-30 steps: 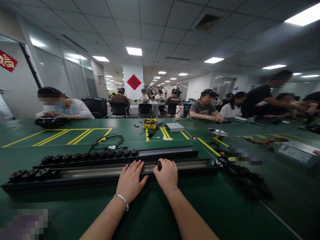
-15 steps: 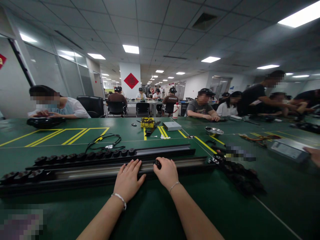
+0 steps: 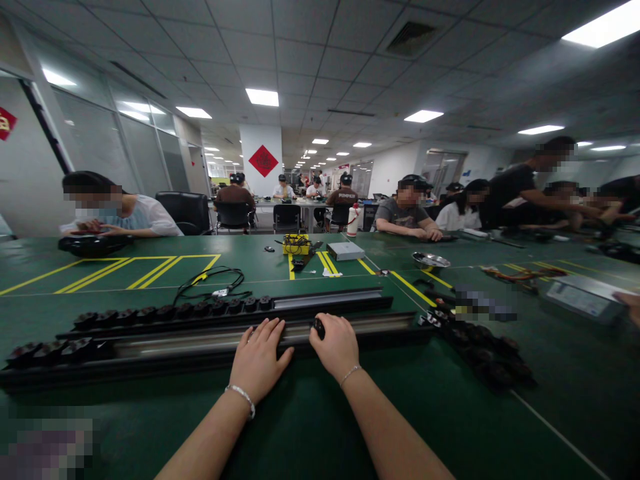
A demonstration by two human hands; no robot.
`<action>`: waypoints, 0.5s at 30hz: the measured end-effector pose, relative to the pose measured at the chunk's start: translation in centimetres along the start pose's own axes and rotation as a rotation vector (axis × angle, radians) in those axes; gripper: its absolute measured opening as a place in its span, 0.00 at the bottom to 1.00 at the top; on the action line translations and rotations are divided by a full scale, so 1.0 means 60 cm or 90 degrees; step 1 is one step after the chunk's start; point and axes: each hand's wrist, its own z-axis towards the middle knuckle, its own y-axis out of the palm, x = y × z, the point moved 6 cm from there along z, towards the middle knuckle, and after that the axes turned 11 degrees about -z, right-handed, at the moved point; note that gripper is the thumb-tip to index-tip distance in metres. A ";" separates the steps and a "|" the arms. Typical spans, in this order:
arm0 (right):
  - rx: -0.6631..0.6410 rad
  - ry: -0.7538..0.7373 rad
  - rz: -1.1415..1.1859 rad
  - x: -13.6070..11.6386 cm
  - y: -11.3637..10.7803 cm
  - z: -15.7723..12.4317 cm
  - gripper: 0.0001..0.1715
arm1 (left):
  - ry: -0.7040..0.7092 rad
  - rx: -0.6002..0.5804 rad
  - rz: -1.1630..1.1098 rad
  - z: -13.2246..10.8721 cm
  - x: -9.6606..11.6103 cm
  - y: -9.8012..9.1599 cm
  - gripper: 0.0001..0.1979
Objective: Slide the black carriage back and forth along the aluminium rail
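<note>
Two long black rails lie across the green table in front of me. On the near rail (image 3: 165, 348) my left hand (image 3: 259, 360) rests flat, fingers stretched out over its metal channel. My right hand (image 3: 336, 345) is closed round a small black round part (image 3: 319, 327) that sits on the same rail. Several black round parts (image 3: 55, 350) sit in a row at the near rail's left end. The far rail (image 3: 330, 300) carries a longer row of the same parts (image 3: 175, 311) along its left half.
A heap of loose black parts (image 3: 485, 357) lies right of the rails. A black cable (image 3: 213, 280), a yellow box (image 3: 296, 245), a grey box (image 3: 346, 251) and a metal bowl (image 3: 430, 261) lie further back. Several people sit round the table.
My hands have stayed on the near rail, with the right hand still closed on the black part. The view has shifted slightly; nothing on the table has visibly moved.
</note>
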 end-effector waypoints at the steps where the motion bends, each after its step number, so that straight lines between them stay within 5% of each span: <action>1: 0.004 -0.001 -0.002 0.000 0.000 0.000 0.15 | 0.000 0.000 0.000 0.000 0.000 0.000 0.25; 15: -0.017 -0.005 -0.007 0.000 0.007 -0.005 0.18 | -0.004 -0.005 -0.001 0.000 0.001 -0.001 0.25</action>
